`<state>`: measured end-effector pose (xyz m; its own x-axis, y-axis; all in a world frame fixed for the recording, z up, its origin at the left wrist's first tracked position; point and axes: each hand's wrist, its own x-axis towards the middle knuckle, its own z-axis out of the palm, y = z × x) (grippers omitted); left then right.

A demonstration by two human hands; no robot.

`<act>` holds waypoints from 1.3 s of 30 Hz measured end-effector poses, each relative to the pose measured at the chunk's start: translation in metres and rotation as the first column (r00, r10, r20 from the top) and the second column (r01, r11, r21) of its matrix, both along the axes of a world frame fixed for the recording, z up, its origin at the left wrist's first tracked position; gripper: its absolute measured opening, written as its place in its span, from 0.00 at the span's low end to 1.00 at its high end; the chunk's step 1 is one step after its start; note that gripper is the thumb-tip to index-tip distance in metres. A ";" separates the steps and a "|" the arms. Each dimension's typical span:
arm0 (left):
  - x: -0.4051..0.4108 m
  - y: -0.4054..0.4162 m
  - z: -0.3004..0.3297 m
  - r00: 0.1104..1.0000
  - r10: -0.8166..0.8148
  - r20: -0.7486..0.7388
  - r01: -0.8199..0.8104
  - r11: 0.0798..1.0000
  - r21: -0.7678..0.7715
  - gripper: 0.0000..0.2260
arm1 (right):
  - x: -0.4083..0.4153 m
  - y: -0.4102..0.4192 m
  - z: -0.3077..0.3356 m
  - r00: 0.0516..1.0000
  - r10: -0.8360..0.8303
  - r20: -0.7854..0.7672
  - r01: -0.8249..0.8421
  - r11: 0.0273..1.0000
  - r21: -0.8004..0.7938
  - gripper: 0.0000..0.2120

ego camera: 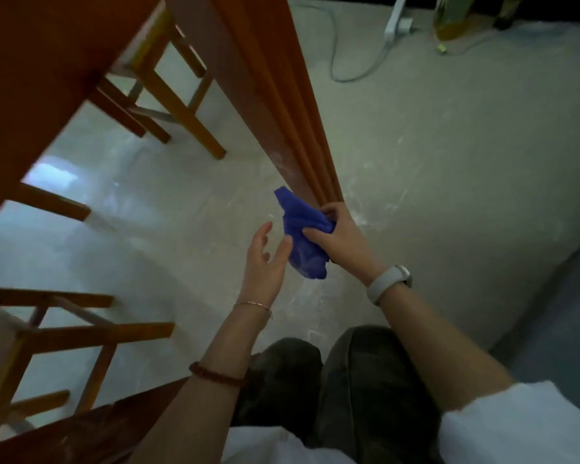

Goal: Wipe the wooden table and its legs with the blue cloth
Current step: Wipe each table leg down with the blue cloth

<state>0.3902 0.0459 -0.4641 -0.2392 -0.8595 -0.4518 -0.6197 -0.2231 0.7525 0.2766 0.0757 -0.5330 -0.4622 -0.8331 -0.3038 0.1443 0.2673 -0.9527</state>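
Note:
A reddish wooden table leg point(268, 95) runs down from the top centre to the floor. At its foot my right hand point(340, 237) grips the bunched blue cloth point(303, 234), which hangs just beside the leg's lower end. My left hand point(267, 259) hovers open, palm up, just left of the cloth, its fingertips near the fabric. The underside of the table top point(31, 78) fills the upper left.
Wooden stools point(168, 92) stand under the table, another stool point(47, 339) at lower left. A white power strip point(395, 23) with its cable lies on the pale floor at the top right beside a bottle point(449, 18). My knees point(332, 380) are below.

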 end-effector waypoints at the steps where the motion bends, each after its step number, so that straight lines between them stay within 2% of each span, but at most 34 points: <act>1: 0.001 -0.006 -0.007 0.995 0.076 -0.070 -0.068 0.992 0.109 0.21 | 0.001 -0.003 -0.002 0.999 0.029 -0.015 -0.030 0.999 -0.024 0.16; 3: 0.005 -0.016 -0.021 0.949 0.197 -0.246 -0.122 0.949 0.290 0.21 | 0.007 -0.009 -0.003 0.987 0.141 -0.075 -0.146 0.987 -0.070 0.16; 4: 0.005 -0.019 -0.029 0.913 0.216 -0.345 -0.103 0.942 0.318 0.21 | 0.011 -0.012 -0.006 0.974 0.192 -0.122 -0.204 0.975 -0.092 0.17; 6: 0.002 -0.028 -0.043 0.838 0.237 -0.491 -0.095 0.950 0.297 0.21 | 0.016 -0.018 -0.012 0.948 0.237 -0.214 -0.265 0.957 -0.116 0.20; 9: -0.001 -0.041 -0.058 0.786 0.253 -0.564 -0.175 0.966 0.190 0.17 | 0.019 -0.025 -0.013 0.939 0.239 -0.249 -0.292 0.934 -0.207 0.21; 12: -0.004 -0.053 -0.060 0.808 0.214 -0.549 -0.296 0.953 -0.063 0.15 | 0.017 -0.028 -0.014 0.939 0.205 -0.275 -0.291 0.901 -0.322 0.18; 14: -0.008 -0.058 -0.048 0.814 0.180 -0.553 -0.349 0.911 -0.217 0.17 | 0.016 -0.030 -0.016 0.934 -0.042 -0.356 -0.118 0.901 -0.418 0.14; 16: -0.012 -0.063 -0.032 0.804 0.101 -0.586 -0.359 0.868 -0.344 0.18 | 0.010 -0.032 -0.018 0.830 -0.360 -0.427 0.103 0.850 -0.516 0.09; 18: -0.018 -0.065 -0.012 0.811 0.001 -0.585 -0.337 0.818 -0.466 0.17 | 0.003 -0.036 -0.014 0.743 -0.518 -0.424 0.227 0.791 -0.568 0.10; 20: -0.029 -0.065 0.006 0.819 -0.095 -0.567 -0.326 0.736 -0.594 0.17 | -0.001 -0.044 -0.004 0.718 -0.547 -0.431 0.242 0.776 -0.582 0.18; 22: -0.045 -0.063 0.021 0.821 -0.169 -0.545 -0.337 0.629 -0.701 0.16 | -0.003 -0.052 0.008 0.724 -0.521 -0.452 0.233 0.802 -0.550 0.23; 25: -0.065 -0.062 0.020 0.847 -0.189 -0.497 -0.364 0.475 -0.801 0.15 | -0.006 -0.052 0.013 0.806 -0.472 -0.357 0.246 0.816 -0.522 0.22; 27: -0.066 -0.065 -0.011 0.887 -0.198 -0.417 -0.303 0.431 -0.850 0.13 | -0.009 -0.046 0.007 0.872 -0.424 -0.245 0.246 0.812 -0.530 0.20; 28: -0.064 -0.066 -0.034 0.917 -0.191 -0.351 -0.231 0.464 -0.855 0.12 | -0.010 -0.044 0.002 0.885 -0.411 -0.218 0.245 0.810 -0.532 0.19; 29: -0.061 -0.067 -0.061 0.944 -0.176 -0.278 -0.144 0.539 -0.830 0.11 | -0.011 -0.042 -0.004 0.893 -0.398 -0.208 0.240 0.814 -0.530 0.19; 31: -0.051 -0.062 -0.117 0.979 -0.176 -0.099 0.059 0.718 -0.694 0.10 | -0.010 -0.043 -0.021 0.904 -0.371 -0.211 0.226 0.836 -0.499 0.19; 33: -0.043 -0.052 -0.157 0.965 -0.261 0.037 0.240 0.811 -0.533 0.10 | -0.007 -0.042 -0.039 0.917 -0.346 -0.201 0.228 0.864 -0.449 0.19; 34: -0.040 -0.051 -0.167 0.959 -0.282 0.036 0.262 0.830 -0.493 0.10 | -0.006 -0.041 -0.045 0.921 -0.344 -0.181 0.241 0.872 -0.426 0.20; 36: -0.037 -0.056 -0.163 0.966 -0.258 0.002 0.222 0.825 -0.520 0.09 | -0.005 -0.037 -0.050 0.932 -0.346 -0.108 0.280 0.877 -0.391 0.19; 39: -0.034 -0.076 -0.126 0.970 -0.219 -0.104 0.087 0.716 -0.692 0.12 | -0.010 -0.032 -0.047 0.927 -0.369 -0.064 0.325 0.877 -0.354 0.17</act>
<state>0.3561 -0.0300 -0.5900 -0.4091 -0.8626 0.2974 -0.4503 0.4744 0.7565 0.2669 0.0439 -0.5801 -0.7558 -0.6536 0.0408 0.0424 -0.1111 -0.9929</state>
